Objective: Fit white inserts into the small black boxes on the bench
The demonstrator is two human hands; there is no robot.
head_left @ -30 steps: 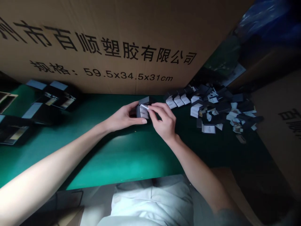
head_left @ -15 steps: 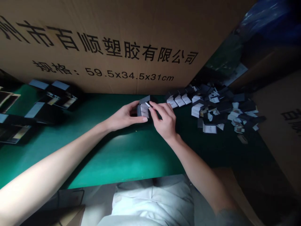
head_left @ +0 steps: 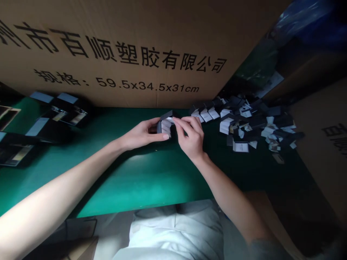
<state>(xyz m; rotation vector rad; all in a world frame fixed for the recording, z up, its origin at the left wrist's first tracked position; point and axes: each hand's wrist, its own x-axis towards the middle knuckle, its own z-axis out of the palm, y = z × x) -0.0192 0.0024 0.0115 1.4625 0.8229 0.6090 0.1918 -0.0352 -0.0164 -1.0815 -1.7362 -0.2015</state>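
Observation:
A small black cardboard box (head_left: 166, 127), white on the inside, is held over the middle of the green table. My left hand (head_left: 142, 134) is closed around its left side, the thumb along the near edge. From the right, my right hand (head_left: 191, 135) pinches at the upper right edge of the box's opening; its fingertips hide whether they grip a flap or something small. Just beyond the right hand, a row of similar open boxes (head_left: 208, 113) stands with white insides showing.
A heap of loose black-and-white boxes (head_left: 252, 122) covers the right part of the green table (head_left: 135, 180). Larger black boxes (head_left: 48, 130) stand at the left. A big printed carton (head_left: 121, 21) walls off the back, and another carton (head_left: 322, 108) is at the right.
The right fingertips have shifted slightly up and right at the box's opening. A pale strip seen under them before is now mostly out of sight. The left hand keeps its hold.

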